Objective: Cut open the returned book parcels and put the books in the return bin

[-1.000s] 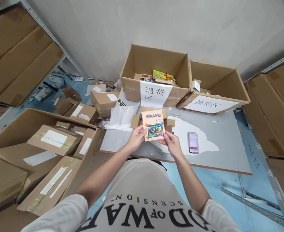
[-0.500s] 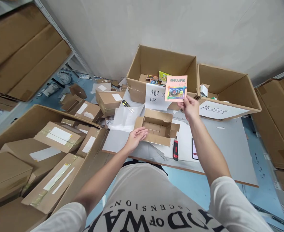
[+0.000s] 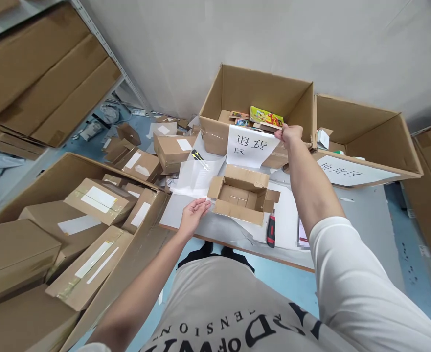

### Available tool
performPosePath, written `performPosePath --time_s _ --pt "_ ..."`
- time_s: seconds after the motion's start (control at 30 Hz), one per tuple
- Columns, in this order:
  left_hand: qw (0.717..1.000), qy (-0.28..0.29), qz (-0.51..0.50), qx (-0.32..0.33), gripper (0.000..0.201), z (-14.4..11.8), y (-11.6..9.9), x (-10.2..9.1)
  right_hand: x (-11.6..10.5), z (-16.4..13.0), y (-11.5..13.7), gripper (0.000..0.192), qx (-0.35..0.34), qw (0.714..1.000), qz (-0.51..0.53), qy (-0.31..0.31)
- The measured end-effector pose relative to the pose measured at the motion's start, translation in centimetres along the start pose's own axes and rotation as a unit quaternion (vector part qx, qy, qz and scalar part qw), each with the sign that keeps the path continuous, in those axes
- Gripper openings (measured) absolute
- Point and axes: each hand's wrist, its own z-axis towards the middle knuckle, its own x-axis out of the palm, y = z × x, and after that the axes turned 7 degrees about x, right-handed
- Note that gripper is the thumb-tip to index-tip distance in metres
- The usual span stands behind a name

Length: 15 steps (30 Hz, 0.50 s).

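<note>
My right hand (image 3: 289, 134) is at the front rim of the left large carton (image 3: 210, 129), fingers pinched beside its paper sign (image 3: 250, 146). A thin edge of the pink booklet (image 3: 266, 128) seems to show at the fingertips; the rest is hidden behind the rim. Inside that carton lies a yellow-green picture book (image 3: 265, 116) among other small books. My left hand (image 3: 195, 214) holds nothing, its fingers loosely stretched out close to the left flap of a small opened cardboard box (image 3: 239, 215). I cannot tell whether they touch it.
A red-and-black utility knife (image 3: 270, 231) and a phone (image 3: 303, 234) lie on the table. A yellow-and-black cutter (image 3: 197, 156) rests by white wrapping. Another large carton (image 3: 369, 168) stands at right. On my left is a big carton (image 3: 145, 244) full of taped parcels.
My right hand has carried the pink booklet from above the table to the left large carton's rim, where it is mostly out of sight. My left hand has drawn back from the small box.
</note>
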Motion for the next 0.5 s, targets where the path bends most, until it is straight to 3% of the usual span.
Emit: performPosePath --time_s 0.1,0.27,0.4,0.5 --pt "1.000 -0.005 0.011 -0.002 0.048 0.3 0.6 -0.5 -0.2 -0.4 0.4 0.023 0.021 0.999 -0.046 -0.009" --pt "0.999 -0.001 0.043 0.019 0.051 1.7 2.1 -0.8 -1.7 -2.6 0.4 0.009 -0.053 0.998 -0.015 0.034" --pt "0.988 -0.028 0.121 0.089 0.048 4.5 3.4 -2.1 -5.9 -7.0 -1.7 0.016 -0.150 0.987 0.052 0.039" --pt "0.965 -0.050 0.232 0.112 0.045 7.8 4.0 -3.9 -10.7 -11.5 -6.8 0.019 -0.188 0.978 0.093 0.000"
